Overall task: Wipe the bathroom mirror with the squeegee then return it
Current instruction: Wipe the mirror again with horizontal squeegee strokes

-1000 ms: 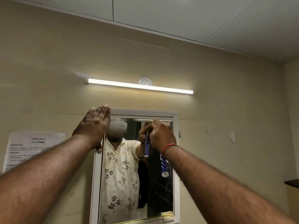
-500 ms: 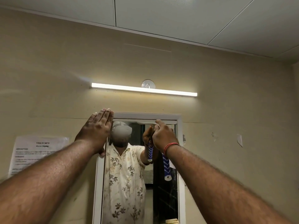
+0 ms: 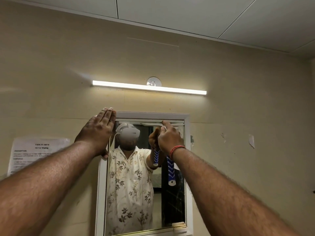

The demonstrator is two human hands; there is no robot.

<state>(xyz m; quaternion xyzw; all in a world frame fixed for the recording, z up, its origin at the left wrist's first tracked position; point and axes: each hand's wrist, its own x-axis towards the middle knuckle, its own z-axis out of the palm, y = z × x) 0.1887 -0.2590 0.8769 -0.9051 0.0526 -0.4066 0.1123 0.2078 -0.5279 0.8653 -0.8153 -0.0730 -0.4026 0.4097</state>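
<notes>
A white-framed mirror [image 3: 187, 167] hangs on the beige wall, taller than wide. My right hand [image 3: 168, 138] grips a squeegee with a blue-and-white handle [image 3: 170, 172] that hangs below my fist. The white blade [image 3: 150, 124] lies against the glass just under the frame's top edge. My left hand [image 3: 98, 130] rests flat, fingers straight, on the frame's top left corner and the wall beside it. The glass reflects a person in a floral shirt and the squeegee.
A lit tube light [image 3: 149, 87] runs across the wall above the mirror. A printed paper sheet [image 3: 37, 154] is stuck to the wall at the left. Bare wall lies to the right, with small marks and a paper scrap [image 3: 251, 141].
The view has shifted slightly, so the mirror's lower edge shows again. Both hands stay at the top of the mirror, the squeegee blade still under the top frame.
</notes>
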